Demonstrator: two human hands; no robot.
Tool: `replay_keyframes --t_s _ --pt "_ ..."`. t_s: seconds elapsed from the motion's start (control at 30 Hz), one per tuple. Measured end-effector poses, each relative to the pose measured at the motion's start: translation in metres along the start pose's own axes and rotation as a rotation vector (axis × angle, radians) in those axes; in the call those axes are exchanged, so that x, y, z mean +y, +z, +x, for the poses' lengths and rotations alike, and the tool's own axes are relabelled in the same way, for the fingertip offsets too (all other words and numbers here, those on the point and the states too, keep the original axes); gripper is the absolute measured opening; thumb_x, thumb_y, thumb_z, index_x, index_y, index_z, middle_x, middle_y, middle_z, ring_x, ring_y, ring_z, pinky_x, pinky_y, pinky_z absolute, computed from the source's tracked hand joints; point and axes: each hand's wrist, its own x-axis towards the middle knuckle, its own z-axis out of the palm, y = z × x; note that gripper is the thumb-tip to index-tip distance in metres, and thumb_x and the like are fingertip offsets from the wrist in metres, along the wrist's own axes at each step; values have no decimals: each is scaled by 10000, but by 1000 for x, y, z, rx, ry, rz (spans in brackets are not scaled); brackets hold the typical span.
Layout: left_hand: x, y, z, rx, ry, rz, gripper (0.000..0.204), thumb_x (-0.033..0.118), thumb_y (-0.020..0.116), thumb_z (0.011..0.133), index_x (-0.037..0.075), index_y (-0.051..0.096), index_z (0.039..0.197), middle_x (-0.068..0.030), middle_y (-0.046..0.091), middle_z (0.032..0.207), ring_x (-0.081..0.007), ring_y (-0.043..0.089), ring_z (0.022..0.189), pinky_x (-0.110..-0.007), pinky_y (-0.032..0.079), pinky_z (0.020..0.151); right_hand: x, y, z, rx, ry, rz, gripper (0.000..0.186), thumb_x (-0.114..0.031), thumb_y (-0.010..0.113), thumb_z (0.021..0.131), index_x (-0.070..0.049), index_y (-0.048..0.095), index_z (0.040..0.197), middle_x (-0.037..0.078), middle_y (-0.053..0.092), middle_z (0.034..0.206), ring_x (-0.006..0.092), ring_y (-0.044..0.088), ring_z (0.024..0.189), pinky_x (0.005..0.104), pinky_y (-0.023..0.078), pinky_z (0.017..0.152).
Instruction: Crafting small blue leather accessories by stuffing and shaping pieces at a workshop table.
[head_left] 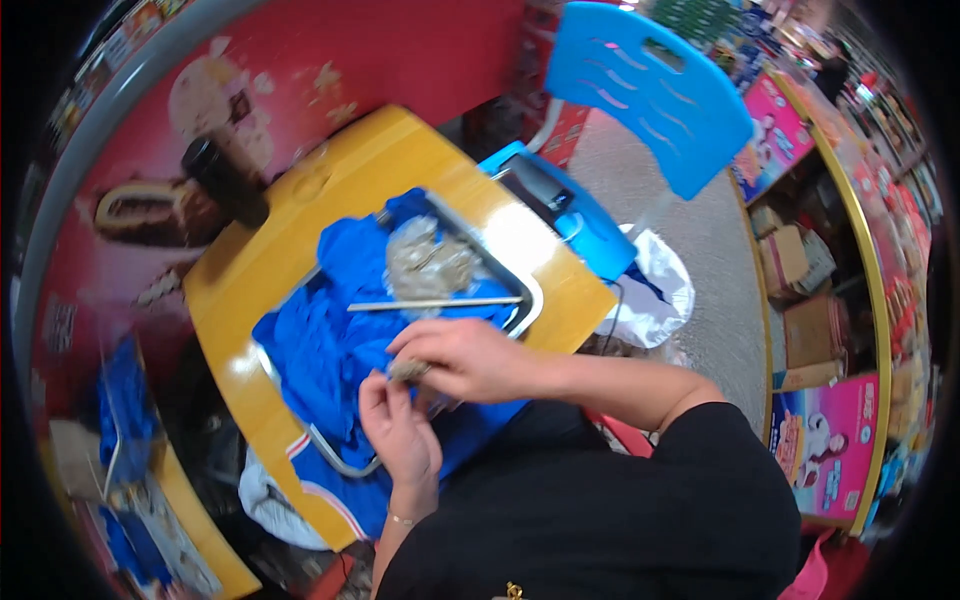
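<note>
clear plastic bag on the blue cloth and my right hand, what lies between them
In the head view, a thin pale stick lies between the clear bag and the right hand, with blue cloth showing around it.

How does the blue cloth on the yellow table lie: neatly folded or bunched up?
Bunched up: the blue cloth shows loose, uneven wrinkles.

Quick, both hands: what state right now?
Right hand: closed, pinching a small brownish-grey piece.
Left hand: fingers curled, close by that piece; whether it grips anything cannot be told.
</note>
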Motion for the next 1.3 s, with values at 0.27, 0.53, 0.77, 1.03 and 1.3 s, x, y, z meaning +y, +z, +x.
replay_keyframes --t_s 0.27,0.53,0.77,1.03,1.3 --pt "-14 -1 4 -32 23 42 26 25 512 899 25 496 920 -30 428 1063 -77 488 897 -223 453 774 -8 2 -5 53 25 -192 284 -101 612 734 -91 628 1017 123 568 1136 286 619 859 346 508 669" --pt "-5 1 2 -45 24 80 72 75 531 900 16 493 882 -21 426 964 -70 486 806 -211 437 707 -12 1 -4 -3 8 -74 237 -145 521 830 -32 604 1020 145 543 1162 300 607 885 354 497 704" --pt "-3 6 4 -19 55 99 76 72 546 891 20 498 862 -16 448 918 -60 467 779 -197 404 698 -13 5 -2 107 -63 -358 189 -102 625 771 -58 623 955 99 606 1069 246 642 771 297 512 606" --pt "-2 6 5 -5 59 92 66 63 546 888 32 495 858 -11 468 885 -55 440 776 -187 371 690 -9 4 0 162 -138 -386 190 -68 663 722 -46 640 909 112 640 1012 238 652 745 291 515 605" --pt "-2 3 6 -28 93 126 54 56 536 893 41 486 878 -5 467 871 -55 449 774 -191 386 692 -10 7 -1 127 -181 -540 266 -51 657 679 -29 624 942 109 636 1021 215 653 707 280 511 589"
